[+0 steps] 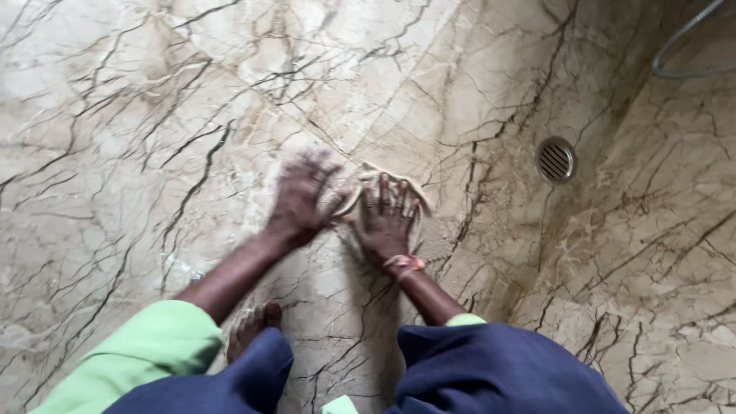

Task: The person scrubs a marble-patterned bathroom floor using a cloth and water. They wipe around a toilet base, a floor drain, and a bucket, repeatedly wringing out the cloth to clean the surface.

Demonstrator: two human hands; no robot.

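Both hands flat, fingers spread: right hand [386, 222] pressing beige cloth [399, 184], left hand [300, 201] beside; I'd watch wet marble floor [138, 115]; palms may slip.

Beige cloth [399, 184], crumpled flat on marble floor, partly under both hands, w/ curled edge.

veined beige marble floor [138, 115], round metal drain [556, 159], pale cloth [399, 184] lying flat, hose [682, 46]
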